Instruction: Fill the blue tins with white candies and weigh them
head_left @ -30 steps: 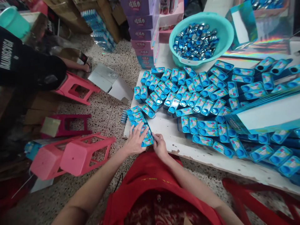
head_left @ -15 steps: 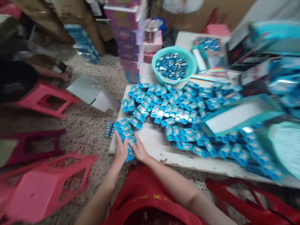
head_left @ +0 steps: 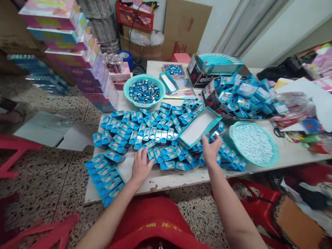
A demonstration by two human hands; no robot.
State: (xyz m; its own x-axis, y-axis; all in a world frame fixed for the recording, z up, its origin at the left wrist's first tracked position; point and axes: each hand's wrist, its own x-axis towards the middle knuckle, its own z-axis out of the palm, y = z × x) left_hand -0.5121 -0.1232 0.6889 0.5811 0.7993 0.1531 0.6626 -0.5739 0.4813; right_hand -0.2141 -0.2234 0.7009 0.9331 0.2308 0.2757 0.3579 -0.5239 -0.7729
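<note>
Many small blue boxes (head_left: 153,133) with round openings stand crowded on the white table (head_left: 166,181). My left hand (head_left: 141,166) is above the table's front part, fingers spread, its fingertips beside the nearest small boxes. My right hand (head_left: 211,150) reaches over the small boxes at the lower right edge of an open turquoise box tray (head_left: 198,128), thumb and fingers apart. Whether it touches the tray I cannot tell. The tray has a white inside and lies tilted on the small boxes. A block of small boxes in rows (head_left: 105,178) stands at the table's left front corner.
A turquoise basin (head_left: 127,91) holds blue and silver pieces; another basin (head_left: 276,157) holds small pale pieces. Cartons (head_left: 211,95) with blue packets stand at the right back. Stacked pink and purple boxes (head_left: 88,72) rise at the left. Red stools (head_left: 241,186) stand near the front edge.
Both hands have left the block of small boxes at the left corner and moved right, the right hand farther, to the turquoise tray. The view has turned to the right.
</note>
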